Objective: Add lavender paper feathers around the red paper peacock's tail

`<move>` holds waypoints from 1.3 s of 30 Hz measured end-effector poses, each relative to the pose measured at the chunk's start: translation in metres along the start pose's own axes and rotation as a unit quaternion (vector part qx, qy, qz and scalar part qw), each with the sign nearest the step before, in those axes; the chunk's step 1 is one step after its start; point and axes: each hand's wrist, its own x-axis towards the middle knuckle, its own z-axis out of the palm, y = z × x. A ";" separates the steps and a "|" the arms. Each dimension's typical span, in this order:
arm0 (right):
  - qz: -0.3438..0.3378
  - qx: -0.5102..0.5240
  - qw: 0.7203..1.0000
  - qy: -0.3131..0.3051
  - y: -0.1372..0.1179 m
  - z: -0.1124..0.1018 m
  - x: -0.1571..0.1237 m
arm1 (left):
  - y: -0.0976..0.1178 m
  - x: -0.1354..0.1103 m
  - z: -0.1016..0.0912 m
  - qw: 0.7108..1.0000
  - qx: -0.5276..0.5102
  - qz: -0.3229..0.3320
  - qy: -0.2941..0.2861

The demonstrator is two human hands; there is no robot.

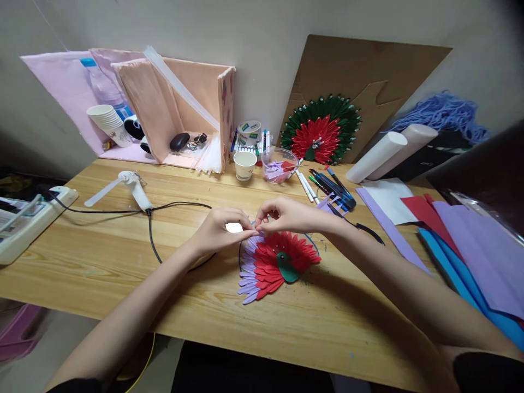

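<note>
A peacock craft [274,265] lies on the wooden table, with red felt-like feathers, an outer row of purple feathers [248,273] and a green body [289,268]. My left hand [223,232] is over its upper left edge, thumb and fingers pinched together. Meeting it there, my right hand [282,215] is also closed in a pinch. The fingertips of both hands nearly touch beside the topmost purple feathers. Whatever lies between them is too small and covered to make out. A bright white patch [234,226] shows behind my left fingers.
To the left rests a white glue gun [137,191] on a black cord, near a power strip [36,224]. Behind stand a paper cup [244,166], a clear bowl [280,165] of cut pieces and a finished red-green peacock [321,131]. Coloured sheets [483,245] lie right.
</note>
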 end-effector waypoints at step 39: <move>0.052 -0.005 0.994 0.094 0.049 0.020 -0.006 | -0.019 0.010 0.013 0.960 -0.113 -0.243 0.085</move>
